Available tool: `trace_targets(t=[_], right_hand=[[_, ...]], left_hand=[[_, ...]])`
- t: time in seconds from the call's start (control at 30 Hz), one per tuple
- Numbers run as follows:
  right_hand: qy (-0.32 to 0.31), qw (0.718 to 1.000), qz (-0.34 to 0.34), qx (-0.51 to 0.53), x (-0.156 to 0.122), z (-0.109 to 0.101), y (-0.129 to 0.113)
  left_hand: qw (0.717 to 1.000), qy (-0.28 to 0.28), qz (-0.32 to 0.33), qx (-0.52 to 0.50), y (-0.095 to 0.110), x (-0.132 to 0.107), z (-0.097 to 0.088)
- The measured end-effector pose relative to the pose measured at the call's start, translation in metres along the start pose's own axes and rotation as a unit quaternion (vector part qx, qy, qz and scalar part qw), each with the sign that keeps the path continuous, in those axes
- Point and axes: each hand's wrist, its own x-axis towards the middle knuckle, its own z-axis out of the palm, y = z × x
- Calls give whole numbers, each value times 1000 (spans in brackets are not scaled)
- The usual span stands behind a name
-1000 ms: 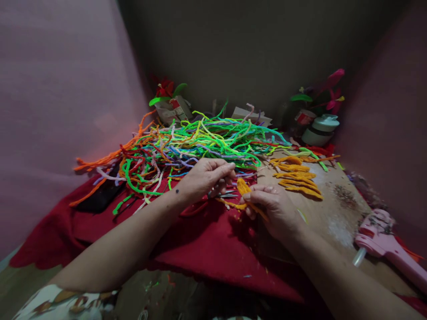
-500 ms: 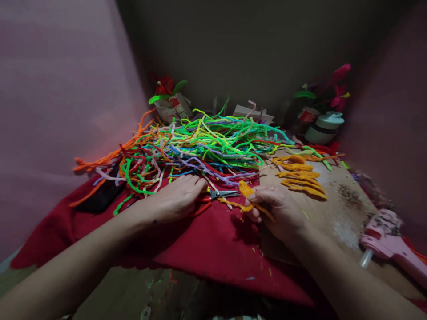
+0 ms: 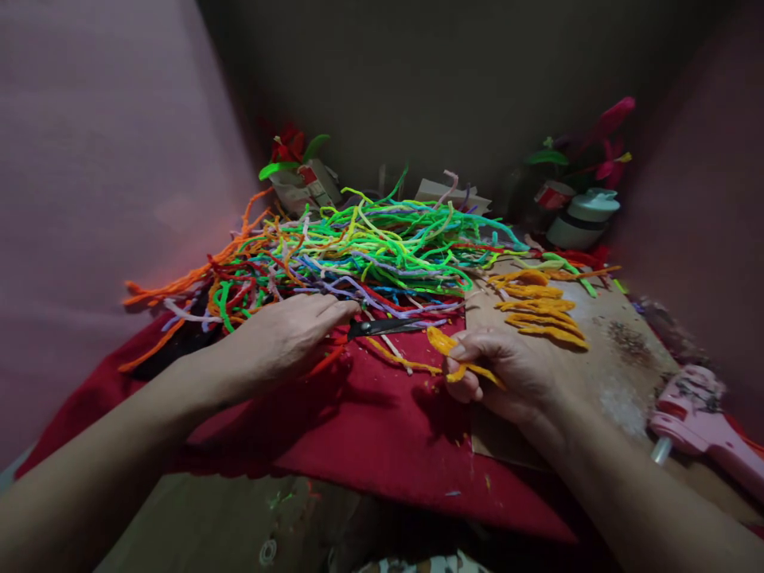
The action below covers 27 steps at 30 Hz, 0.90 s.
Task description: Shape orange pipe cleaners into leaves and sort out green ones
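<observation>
My left hand (image 3: 298,330) is closed around the handles of a pair of scissors (image 3: 376,327). Their dark blades point right, nearly closed, above the red cloth. In my right hand (image 3: 498,362), a folded orange-yellow pipe cleaner piece (image 3: 442,341) is pinched between thumb and fingers, its loose end sticking out below the thumb. A thin orange-yellow strand (image 3: 406,362) runs from near these fingers towards the scissors; whether it joins the held piece I cannot tell. Several orange-yellow pipe cleaner loops (image 3: 540,306) lie in a row on the cardboard (image 3: 597,358).
A large tangle of coloured pipe cleaners (image 3: 370,247) spreads across the back of the red cloth (image 3: 370,430). At the right lies a pink glue gun (image 3: 692,414). A lidded jar (image 3: 585,219) and artificial flowers (image 3: 612,163) stand at the back right.
My left hand has moved left and slightly away from me with the scissors, whose blades have turned and now look darker. My right hand keeps its pinch on the pipe cleaner piece.
</observation>
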Motion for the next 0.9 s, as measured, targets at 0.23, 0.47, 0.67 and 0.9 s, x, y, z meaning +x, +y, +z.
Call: trace_targets(t=[0.23,0.47,0.67,0.9], right_hand=[[15,999,23,-35,0,-1,0],[-15,999,27,-43,-3,-1,0],[-46,997,34,-57,-2,-4,-1],[-87,990,52,-93,2,-8,-3]], left_hand=[[995,-30,56,73,7,6,-25],[994,-12,86,68,5,7,-27],[989,5,130,63,-1,4,-23],[992,-23,122,21,-7,1,-23]])
